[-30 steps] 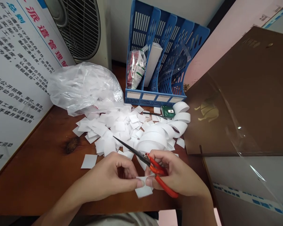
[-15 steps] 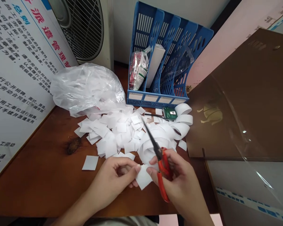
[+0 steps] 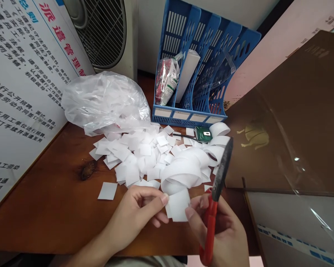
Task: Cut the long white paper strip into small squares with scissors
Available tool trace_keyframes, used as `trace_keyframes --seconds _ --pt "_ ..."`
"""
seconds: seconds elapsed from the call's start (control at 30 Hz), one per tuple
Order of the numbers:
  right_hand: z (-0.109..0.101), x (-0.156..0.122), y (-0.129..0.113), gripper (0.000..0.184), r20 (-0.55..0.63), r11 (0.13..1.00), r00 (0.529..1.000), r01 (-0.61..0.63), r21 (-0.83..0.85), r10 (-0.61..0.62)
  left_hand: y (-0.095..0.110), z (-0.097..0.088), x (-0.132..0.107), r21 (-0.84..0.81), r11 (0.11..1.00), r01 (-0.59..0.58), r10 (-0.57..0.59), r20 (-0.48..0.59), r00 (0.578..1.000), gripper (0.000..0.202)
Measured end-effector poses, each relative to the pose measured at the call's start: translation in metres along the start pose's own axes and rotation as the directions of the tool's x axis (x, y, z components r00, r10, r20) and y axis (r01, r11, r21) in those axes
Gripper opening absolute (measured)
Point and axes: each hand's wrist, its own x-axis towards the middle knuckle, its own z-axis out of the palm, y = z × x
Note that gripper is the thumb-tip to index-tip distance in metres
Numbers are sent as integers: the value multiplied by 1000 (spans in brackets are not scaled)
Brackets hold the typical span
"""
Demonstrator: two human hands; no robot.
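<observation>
Between finger and thumb, my left hand (image 3: pixel 143 209) pinches the left edge of a white square piece (image 3: pixel 179 206), which overlaps another white piece behind it. My right hand (image 3: pixel 224 231) is wrapped round the red handles of a pair of scissors (image 3: pixel 221 172), whose closed blades point up and away. The right thumb and fingertips are at the square's right edge; whether they grip it, I cannot tell. Just beyond lies a curled white strip (image 3: pixel 182 172) in loose loops. A heap of white cut squares (image 3: pixel 133 157) spreads to its left, with one lone square (image 3: pixel 107 191) apart.
A clear plastic bag (image 3: pixel 105 102) of white pieces is at the back left, beside a blue file rack (image 3: pixel 189 115). A green tape measure (image 3: pixel 203 134) sits before the rack. A brown box (image 3: pixel 281 155) borders the right, a printed board (image 3: pixel 22 92) the left.
My right hand has moved slightly right and turned the scissors, so the blades now lean to the right instead of left. The white piece is shifted right and faces the camera more.
</observation>
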Motion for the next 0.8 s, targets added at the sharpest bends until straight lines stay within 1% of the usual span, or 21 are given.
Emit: trace_keyframes --seconds 0.07,0.17,0.23,0.27,0.37,0.5,0.6,0.7,0.8 --pt "3 -2 1 47 -53 1000 999 4 28 -2 0 1 0 -22 1000 -8 8 7 1000 37" --pt "4 2 10 47 -116 1000 993 22 12 -21 0 4 -1 -30 1000 -7 7 27 1000 37" --pt "3 6 17 47 -113 999 993 33 -12 -34 1 6 -3 -35 999 -12 13 39 999 38" --pt "2 9 19 47 -93 999 995 36 -22 -38 2 7 -4 -40 999 -19 21 45 999 37" --pt "2 10 21 47 -65 999 997 31 -24 -33 3 9 -5 -43 998 -38 41 58 997 32" --pt "3 3 17 50 -130 997 991 28 76 -18 3 10 -3 -39 999 -37 38 34 999 29" --pt "1 -1 19 51 -105 990 994 34 140 -19 -1 11 -2 -40 999 -24 25 20 999 33" --pt "3 -2 23 50 -103 988 995 26 154 -11 -4 12 -3 -60 998 -23 25 30 999 37" --pt "11 -5 23 51 -174 989 985 26 146 0 -4 14 -4 -95 995 -24 30 64 997 39"
